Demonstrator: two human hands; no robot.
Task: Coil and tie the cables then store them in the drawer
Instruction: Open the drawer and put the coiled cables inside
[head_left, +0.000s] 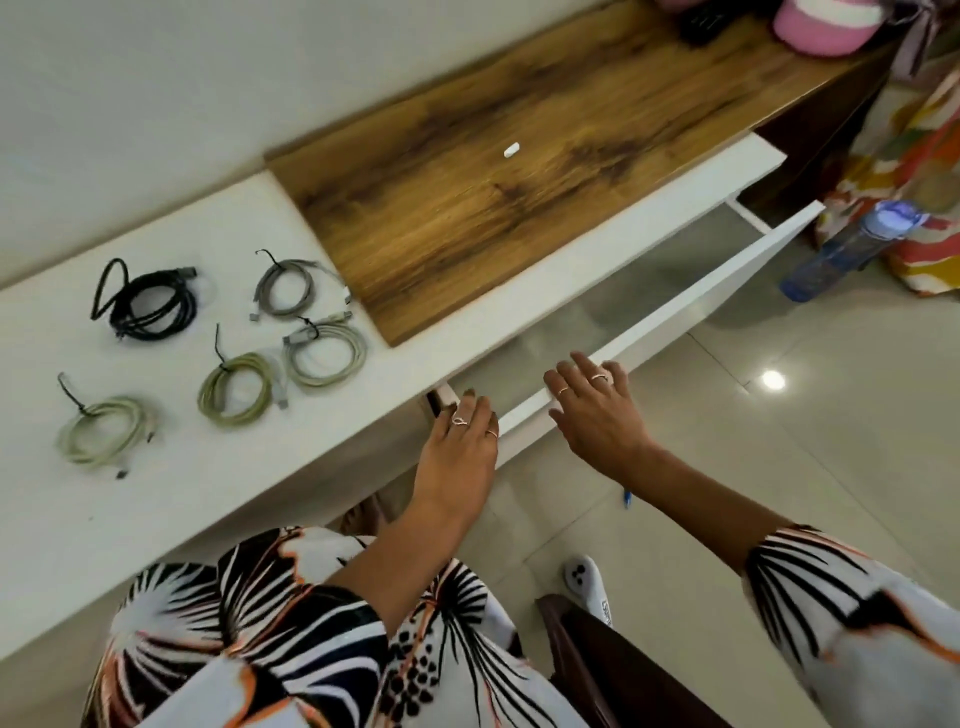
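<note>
The open white drawer (649, 317) shows only a blurred interior; left hand (460, 441) and right hand (597, 410) rest flat-fingered on its front edge; five coiled, tied cables (234, 338) lie on the white tabletop (156, 519).

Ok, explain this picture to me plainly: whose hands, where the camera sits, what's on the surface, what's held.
There is no machine: a person wears a camera on the head, looking down at both hands. The left hand and right hand rest on the front edge of the open white drawer, fingers fairly straight; neither holds a cable. On the white counter lie five coiled, tied cables: a black cable, a grey cable and three greenish ones. The drawer's inside looks bare.
</note>
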